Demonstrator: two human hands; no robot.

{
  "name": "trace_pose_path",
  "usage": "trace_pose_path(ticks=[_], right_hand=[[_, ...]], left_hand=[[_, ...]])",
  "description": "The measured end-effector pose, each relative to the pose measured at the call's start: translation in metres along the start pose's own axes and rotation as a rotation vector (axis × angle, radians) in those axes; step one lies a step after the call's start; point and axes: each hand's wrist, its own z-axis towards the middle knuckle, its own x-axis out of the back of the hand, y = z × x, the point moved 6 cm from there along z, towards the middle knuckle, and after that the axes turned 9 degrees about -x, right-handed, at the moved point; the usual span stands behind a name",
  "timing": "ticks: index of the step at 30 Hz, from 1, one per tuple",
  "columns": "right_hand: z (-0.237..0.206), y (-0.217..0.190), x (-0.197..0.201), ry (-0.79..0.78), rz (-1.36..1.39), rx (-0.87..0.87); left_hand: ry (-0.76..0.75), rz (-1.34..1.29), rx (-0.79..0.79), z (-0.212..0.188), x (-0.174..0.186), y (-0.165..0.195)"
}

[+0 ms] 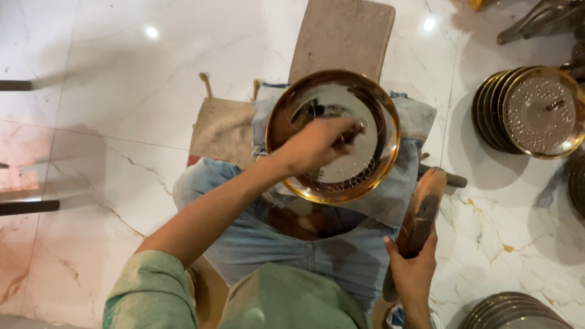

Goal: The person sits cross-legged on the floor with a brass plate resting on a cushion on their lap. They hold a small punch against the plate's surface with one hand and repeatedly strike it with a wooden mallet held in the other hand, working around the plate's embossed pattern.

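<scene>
Seen from above, a person seated on a white marble floor (pixel 91 122) works on a round brass plate (pixel 333 135) propped on the lap, over blue denim trousers (pixel 286 237). The left hand (pixel 317 145) reaches over the plate's shiny centre, its grip closed around a small dark tool (pixel 352 135) whose shape is too blurred to make out; the fingertips touch the plate's inner face. The right hand (pixel 413 268) sits low beside the right thigh, its grip wrapped tight around the handle of a wooden mallet (pixel 421 210), whose head points up toward the plate's rim without touching it. The plate is tilted toward the camera, with a bright golden rim, a mirror-like silvery middle and a band of fine punched pattern along its lower edge. Beneath the legs lie a piece of burlap sacking (pixel 222 131) and a brown padded mat (pixel 342 33) that stretches toward the top edge of the floor. At the right edge of the floor stands a stack of finished hammered plates (pixel 531 111), leaning on edge; another stack of plates (pixel 515 312) shows at the bottom right corner.
</scene>
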Motion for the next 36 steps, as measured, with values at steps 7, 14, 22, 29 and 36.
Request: trace_pose_path(ticks=[7, 14, 22, 29, 36], right_hand=[[0.007, -0.008, -0.006, -0.048, 0.009, 0.07], [0.034, -0.033, 0.026, 0.018, 0.388, 0.307], [0.061, -0.117, 0.039, -0.026, -0.115, 0.582], [0.068, -0.173, 0.035, -0.067, -0.581, 0.562], [0.063, -0.121, 0.037, 0.0, -0.422, 0.577]], left_hand=[[-0.339, 0.156, -0.011, 0.01, -0.028, -0.006], [-0.384, 0.18, -0.078, 0.014, -0.032, -0.011], [-0.158, 0.16, -0.169, 0.004, -0.021, -0.001], [0.131, 0.122, -0.076, -0.023, -0.01, -0.004], [-0.135, 0.133, -0.276, -0.005, -0.019, 0.002]])
